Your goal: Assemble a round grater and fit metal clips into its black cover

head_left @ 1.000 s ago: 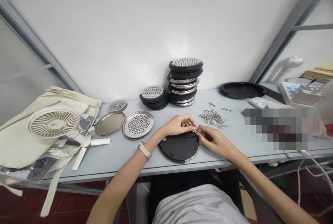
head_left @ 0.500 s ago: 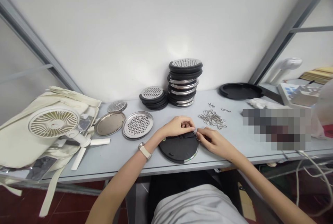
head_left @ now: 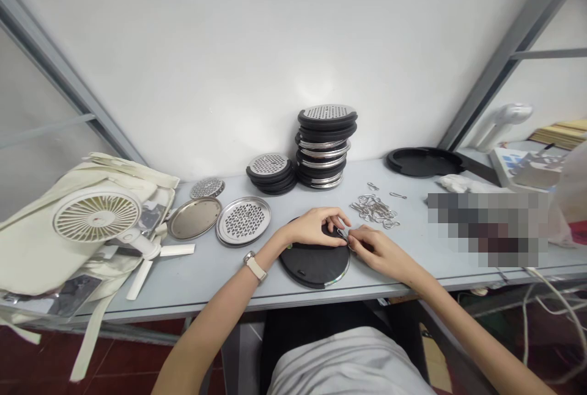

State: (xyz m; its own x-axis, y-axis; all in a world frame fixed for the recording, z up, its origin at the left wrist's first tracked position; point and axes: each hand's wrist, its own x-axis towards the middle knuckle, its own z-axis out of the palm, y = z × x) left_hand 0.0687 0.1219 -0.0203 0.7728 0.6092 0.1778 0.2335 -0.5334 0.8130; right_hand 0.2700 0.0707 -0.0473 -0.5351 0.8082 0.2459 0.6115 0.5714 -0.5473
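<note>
A black round disc-shaped case [head_left: 316,263] with a shiny rim at its lower right lies near the table's front edge. My left hand [head_left: 316,227] rests over its upper part, thumb and forefinger apart on either side of a small metal clip [head_left: 341,233]. At the case's right edge, my right hand [head_left: 373,249] is closed in a pinch on the clip's lower end. The fingertips partly hide the clip and how it meets the case. Several similar wire clips [head_left: 373,208] lie in a loose pile beyond my right hand.
Behind the case stand a tall stack of round graters [head_left: 323,150] and a lower stack [head_left: 270,169]. Loose metal grater discs [head_left: 244,221] lie left, beside a white fan [head_left: 98,216] on a cream bag [head_left: 32,236]. A black tray [head_left: 422,161] sits back right.
My left forefinger has lifted and stretched out while the thumb has moved down, opening the earlier pinch. The clip now shows between them. My right hand has barely moved.
</note>
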